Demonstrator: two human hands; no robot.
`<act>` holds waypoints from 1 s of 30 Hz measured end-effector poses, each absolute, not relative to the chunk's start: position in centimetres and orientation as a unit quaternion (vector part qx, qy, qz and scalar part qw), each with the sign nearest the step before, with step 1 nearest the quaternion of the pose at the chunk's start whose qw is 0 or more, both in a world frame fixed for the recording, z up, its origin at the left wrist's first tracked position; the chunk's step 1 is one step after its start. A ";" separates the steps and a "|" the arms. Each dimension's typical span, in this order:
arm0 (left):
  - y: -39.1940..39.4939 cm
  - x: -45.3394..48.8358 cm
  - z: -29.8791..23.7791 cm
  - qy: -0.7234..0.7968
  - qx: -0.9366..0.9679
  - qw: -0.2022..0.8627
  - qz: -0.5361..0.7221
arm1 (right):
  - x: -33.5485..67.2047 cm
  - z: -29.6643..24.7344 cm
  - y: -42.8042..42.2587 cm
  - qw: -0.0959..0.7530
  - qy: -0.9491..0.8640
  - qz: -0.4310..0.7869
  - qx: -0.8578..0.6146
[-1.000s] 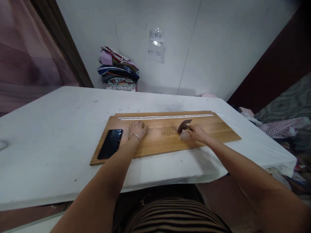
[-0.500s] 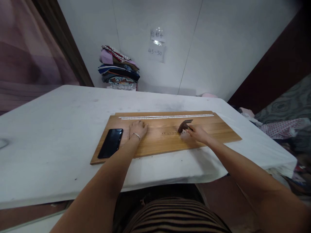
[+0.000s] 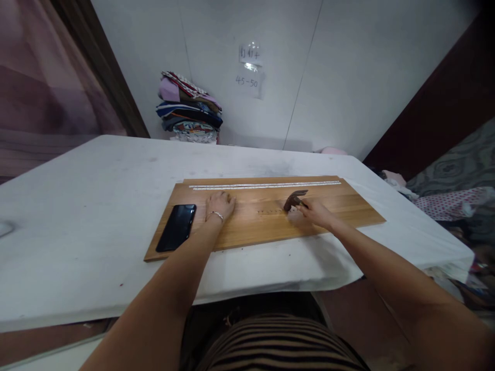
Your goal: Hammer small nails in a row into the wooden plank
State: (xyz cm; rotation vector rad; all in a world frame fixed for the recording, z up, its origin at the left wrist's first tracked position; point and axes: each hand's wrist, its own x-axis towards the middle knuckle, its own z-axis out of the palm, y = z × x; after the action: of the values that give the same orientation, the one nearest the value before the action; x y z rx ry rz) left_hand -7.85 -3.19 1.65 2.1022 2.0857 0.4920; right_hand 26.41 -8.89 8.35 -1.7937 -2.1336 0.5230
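A long wooden board [image 3: 348, 206] lies on the white table [image 3: 85, 206]. My left hand [image 3: 219, 204] rests on the board with its fingers curled under, just right of a black phone [image 3: 177, 227]. My right hand [image 3: 314, 211] is closed around the handle of a dark hammer [image 3: 294, 199], whose head sits at the right end of a short row of small nails [image 3: 268, 211] in the board. A white measuring strip [image 3: 266, 185] runs along the board's far edge.
Folded fabrics [image 3: 189, 116] are stacked against the white wall at the back. Two paper notes [image 3: 249, 69] are taped to the wall. More cloth [image 3: 452, 201] lies off the table's right side. A dark curtain or frame stands at the left.
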 end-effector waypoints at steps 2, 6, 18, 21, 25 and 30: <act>-3.2 -7.8 1.6 0.693 0.698 0.069 0.165 | 26.5 8.4 -9.0 0.154 -0.743 0.184 -0.625; -3.2 -7.7 1.5 0.696 0.697 0.065 0.160 | 26.6 8.6 -9.1 0.156 -0.740 0.188 -0.627; -3.4 -7.7 2.1 0.695 0.699 0.067 0.155 | 26.7 8.4 -9.1 0.157 -0.739 0.187 -0.628; -3.3 -7.7 1.8 0.694 0.695 0.078 0.169 | 26.5 8.6 -9.1 0.151 -0.734 0.182 -0.637; -3.1 -7.8 1.2 0.696 0.689 0.090 0.183 | 26.2 8.8 -9.3 0.140 -0.723 0.191 -0.650; -3.0 -7.8 1.1 0.697 0.688 0.091 0.180 | 26.3 8.8 -9.4 0.147 -0.724 0.193 -0.645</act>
State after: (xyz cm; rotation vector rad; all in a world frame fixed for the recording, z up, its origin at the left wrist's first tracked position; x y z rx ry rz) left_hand -7.83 -3.04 1.15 2.0439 2.0715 0.5362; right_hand 26.33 -9.35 8.80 -1.8561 -2.0843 0.5561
